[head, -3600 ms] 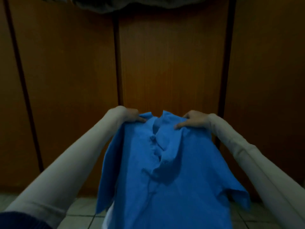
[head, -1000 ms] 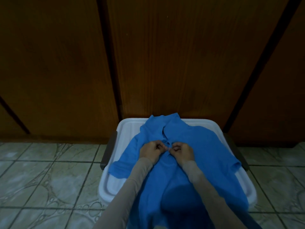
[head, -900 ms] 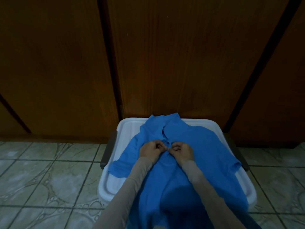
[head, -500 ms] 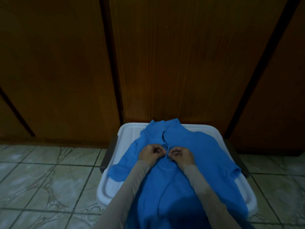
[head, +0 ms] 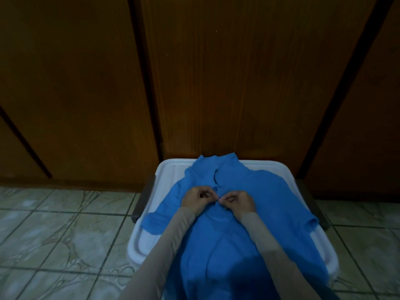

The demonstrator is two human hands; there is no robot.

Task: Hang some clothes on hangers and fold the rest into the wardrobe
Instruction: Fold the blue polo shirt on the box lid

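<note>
A bright blue polo shirt (head: 236,232) lies face up, spread flat across a white plastic tub (head: 166,176). Its collar points toward the brown wardrobe doors (head: 227,83), both short sleeves fan out over the tub's side rims, and the placket below the collar is pinched together at mid-chest

White plastic tub (head: 168,176) beneath the fingers (head: 208,194), rim bare beyond them and on either side. Dark grips on its flanks (one per side): left handle (head: 142,200) left of the fingers, right handle (head: 311,204) right of them. Pale marbled tiled floor (head: 54,234) well out to both sides.
</note>
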